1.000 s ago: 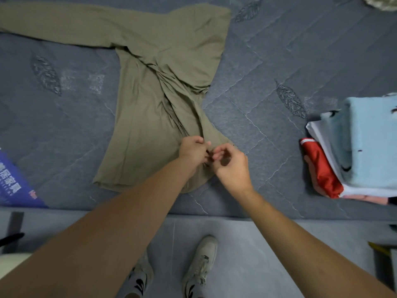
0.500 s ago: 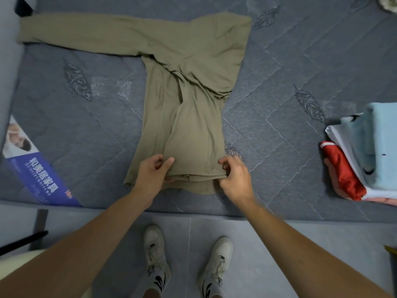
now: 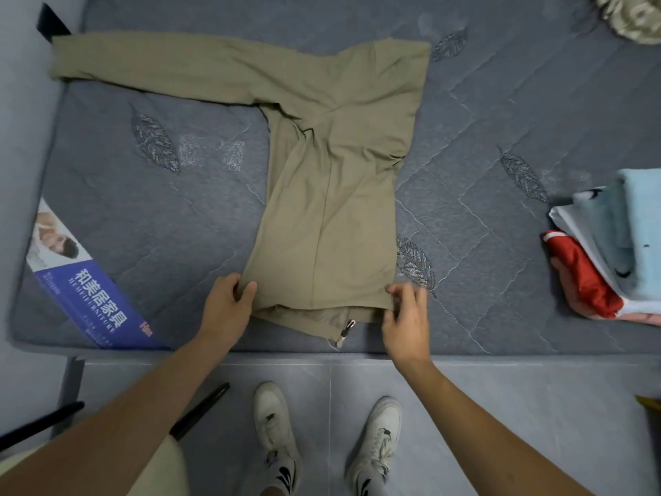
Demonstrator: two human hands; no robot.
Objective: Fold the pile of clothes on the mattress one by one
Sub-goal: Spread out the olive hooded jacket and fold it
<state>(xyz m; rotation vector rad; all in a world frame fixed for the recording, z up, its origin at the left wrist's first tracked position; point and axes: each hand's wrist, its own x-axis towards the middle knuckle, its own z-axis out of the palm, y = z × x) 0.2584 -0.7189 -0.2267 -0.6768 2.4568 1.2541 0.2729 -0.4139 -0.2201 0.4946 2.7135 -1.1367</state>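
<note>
A: The olive zip jacket lies mid-frame on the grey mattress. The left hand pinches its lower-left hem corner; the right hand touches the lower-right corner, fingers loosely curled.

B: Risk?

A: The long sleeve reaching upper left could drag and skew the fold if both corners are lifted.

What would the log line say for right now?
step: folding olive jacket | left hand: grips hem corner | right hand: touches other corner | left sleeve: unfolded | folded stack: right
</note>
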